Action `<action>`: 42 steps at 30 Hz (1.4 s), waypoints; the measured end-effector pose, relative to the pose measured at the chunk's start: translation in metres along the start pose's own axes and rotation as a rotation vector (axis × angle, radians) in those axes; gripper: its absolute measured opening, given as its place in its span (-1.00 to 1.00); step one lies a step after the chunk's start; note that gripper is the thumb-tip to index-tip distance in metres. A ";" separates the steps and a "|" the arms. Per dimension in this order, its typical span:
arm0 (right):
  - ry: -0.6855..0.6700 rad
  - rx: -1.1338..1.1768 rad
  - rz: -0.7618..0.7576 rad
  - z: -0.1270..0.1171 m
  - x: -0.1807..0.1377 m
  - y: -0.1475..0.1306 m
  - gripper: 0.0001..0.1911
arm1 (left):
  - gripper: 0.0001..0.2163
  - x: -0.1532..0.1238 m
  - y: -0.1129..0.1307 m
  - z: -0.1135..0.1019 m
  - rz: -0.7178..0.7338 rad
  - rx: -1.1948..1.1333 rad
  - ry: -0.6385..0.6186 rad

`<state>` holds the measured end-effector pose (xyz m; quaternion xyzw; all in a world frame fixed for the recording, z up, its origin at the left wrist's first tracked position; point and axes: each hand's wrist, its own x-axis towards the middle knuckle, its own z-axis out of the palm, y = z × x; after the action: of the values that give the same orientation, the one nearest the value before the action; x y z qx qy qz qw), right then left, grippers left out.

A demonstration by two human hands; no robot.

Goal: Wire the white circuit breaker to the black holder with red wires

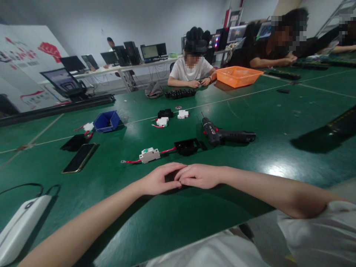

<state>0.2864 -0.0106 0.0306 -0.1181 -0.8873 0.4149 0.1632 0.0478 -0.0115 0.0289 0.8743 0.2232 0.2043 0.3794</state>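
Observation:
My left hand (159, 181) and my right hand (202, 175) meet low over the near part of the green table (155, 226). The fingers of my left hand are stretched out, with its thumb apart from them. My right hand's fingers lie loosely against the left fingertips, and no held object shows in either hand. Just beyond them lies a white circuit breaker (150, 155) with red wires, one leading to a black open case (187, 146). A black cordless drill (219, 134) lies on its side to the right of the case.
To the left are a phone (80, 158), a black case (74, 142), a blue bin (106, 121) and a white device (23, 224). More breakers (162, 121) lie farther back. Across the table sits a person (190, 70) beside an orange basket (237, 76); another person (274, 55) works at right.

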 end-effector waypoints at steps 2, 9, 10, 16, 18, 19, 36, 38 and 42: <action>0.001 0.004 0.001 0.000 0.000 0.000 -0.70 | -0.45 0.000 -0.001 0.000 0.003 0.000 0.004; -0.006 -0.008 -0.005 0.000 0.000 0.000 -0.69 | -0.48 0.000 -0.001 0.001 -0.001 0.009 0.008; -0.008 -0.012 -0.008 0.000 0.000 0.000 -0.70 | -0.48 0.000 -0.001 0.001 -0.001 0.012 0.009; 0.002 0.034 0.001 -0.001 -0.001 -0.001 -0.77 | -0.41 0.001 -0.001 0.001 -0.002 0.017 0.001; 0.004 0.068 0.018 -0.003 -0.001 -0.002 -0.77 | -0.40 0.001 -0.001 0.001 -0.004 0.008 0.003; 0.006 0.084 0.026 -0.004 -0.002 -0.002 -0.77 | -0.40 0.002 -0.001 0.001 -0.006 0.006 0.004; 0.250 0.684 0.338 -0.021 -0.007 0.019 -0.85 | -0.85 0.001 0.006 0.000 0.001 0.037 -0.046; 0.262 0.685 0.348 -0.020 -0.007 0.020 -0.84 | -0.87 0.001 0.006 -0.001 -0.002 0.003 -0.066; 0.248 0.701 0.383 -0.020 -0.006 0.021 -0.84 | -0.89 0.001 0.002 -0.004 -0.021 -0.091 -0.075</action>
<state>0.3008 0.0143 0.0249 -0.2675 -0.6281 0.6972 0.2188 0.0468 -0.0106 0.0333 0.8607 0.2086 0.1773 0.4292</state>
